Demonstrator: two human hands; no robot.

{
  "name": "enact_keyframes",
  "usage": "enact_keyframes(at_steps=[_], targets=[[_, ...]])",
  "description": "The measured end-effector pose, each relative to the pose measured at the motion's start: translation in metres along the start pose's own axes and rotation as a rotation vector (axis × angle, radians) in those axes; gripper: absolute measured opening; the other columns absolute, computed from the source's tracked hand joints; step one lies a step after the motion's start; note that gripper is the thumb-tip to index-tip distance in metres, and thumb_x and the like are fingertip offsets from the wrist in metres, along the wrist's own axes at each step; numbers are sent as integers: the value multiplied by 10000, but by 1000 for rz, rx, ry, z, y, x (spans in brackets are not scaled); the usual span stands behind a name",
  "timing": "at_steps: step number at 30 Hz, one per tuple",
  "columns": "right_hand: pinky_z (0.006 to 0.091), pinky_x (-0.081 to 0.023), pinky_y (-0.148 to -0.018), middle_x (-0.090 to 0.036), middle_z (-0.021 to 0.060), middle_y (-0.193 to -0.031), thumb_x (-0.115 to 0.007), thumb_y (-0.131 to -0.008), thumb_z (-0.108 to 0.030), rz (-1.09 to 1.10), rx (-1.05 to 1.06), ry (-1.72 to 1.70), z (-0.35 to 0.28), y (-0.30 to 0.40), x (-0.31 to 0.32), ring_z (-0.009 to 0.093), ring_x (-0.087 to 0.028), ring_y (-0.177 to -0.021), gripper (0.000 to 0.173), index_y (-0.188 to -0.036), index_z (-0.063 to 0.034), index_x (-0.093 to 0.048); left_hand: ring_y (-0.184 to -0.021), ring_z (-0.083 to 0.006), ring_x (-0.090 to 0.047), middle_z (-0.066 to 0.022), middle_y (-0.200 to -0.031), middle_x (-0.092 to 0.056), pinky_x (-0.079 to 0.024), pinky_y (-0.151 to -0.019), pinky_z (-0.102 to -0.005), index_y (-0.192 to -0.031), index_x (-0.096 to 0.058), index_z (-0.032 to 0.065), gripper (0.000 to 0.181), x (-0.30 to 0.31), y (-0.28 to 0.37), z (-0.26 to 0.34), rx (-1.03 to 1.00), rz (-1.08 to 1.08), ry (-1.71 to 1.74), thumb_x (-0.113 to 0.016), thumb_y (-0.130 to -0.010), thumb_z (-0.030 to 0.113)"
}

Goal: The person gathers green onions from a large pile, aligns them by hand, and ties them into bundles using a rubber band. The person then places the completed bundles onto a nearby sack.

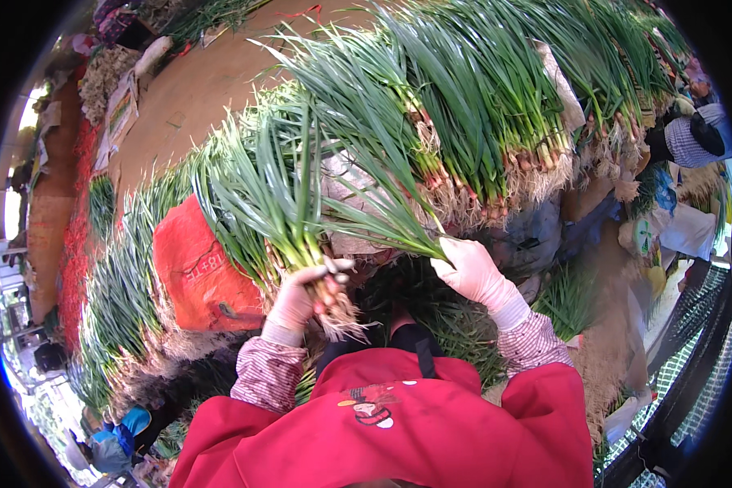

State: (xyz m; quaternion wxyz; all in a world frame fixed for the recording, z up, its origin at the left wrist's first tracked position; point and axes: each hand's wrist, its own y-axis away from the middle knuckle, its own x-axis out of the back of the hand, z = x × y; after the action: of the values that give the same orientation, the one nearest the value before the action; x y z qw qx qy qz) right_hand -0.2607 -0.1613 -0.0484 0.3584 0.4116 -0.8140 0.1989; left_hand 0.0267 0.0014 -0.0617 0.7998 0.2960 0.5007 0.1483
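My left hand (299, 293), in a pale thin glove, grips a bunch of green garlic plants (302, 244) just above the bulbs. The pinkish bulbs and stringy roots hang below the fingers, and the long leaves fan upward. My right hand (473, 271), gloved likewise, is closed on a few long green leaves (412, 235) that spread up and to the left. The lower ends of these leaves are hidden in the hand. Behind both hands lies a row of similar plants (488, 122), roots towards me. An orange-red sack (204, 268) is beside my left hand.
More plants (119, 299) line the left side. A pale sack (354, 201) lies between the piles. Loose leaves (463, 335) cover the ground near my legs. A person (695, 131) is at the far right, another (119, 436) at the lower left. Dark netting (677, 341) stands at the right.
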Motion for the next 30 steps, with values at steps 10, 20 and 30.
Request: enact_keyframes(at_steps=[10, 20, 30], targets=[[278, -522, -522, -682, 179, -862, -493, -933, -220, -377, -486, -1370, 3, -81, -30, 200, -668, -675, 240, -836, -13, -566, -554, -253, -638, -145, -755, -665, -479, -402, -309, -964, -602, -59, 290, -13, -77, -72, 77, -64, 45, -546, -893, 217], [389, -502, -881, -669, 200, -1093, -462, -950, -368, -329, -599, 119, 99, 80, -37, 293, -664, -1004, 446, -1196, -20, -596, -1299, -332, -438, -238, -1487, -325, -403, -1033, -444, -1383, -366, -98, 694, -18, 12, -37, 63, -253, 125, -613, -821, 226], [281, -443, -871, -648, 46, -1045, -619, -916, -306, -468, -418, -1143, -45, -81, -94, 127, -571, -948, 405, -1177, 4, -611, -1358, -446, -331, -292, -1485, -288, -367, -1078, -511, -1290, -479, -91, 529, -9, 33, -42, 105, -239, 167, -546, -860, 210]])
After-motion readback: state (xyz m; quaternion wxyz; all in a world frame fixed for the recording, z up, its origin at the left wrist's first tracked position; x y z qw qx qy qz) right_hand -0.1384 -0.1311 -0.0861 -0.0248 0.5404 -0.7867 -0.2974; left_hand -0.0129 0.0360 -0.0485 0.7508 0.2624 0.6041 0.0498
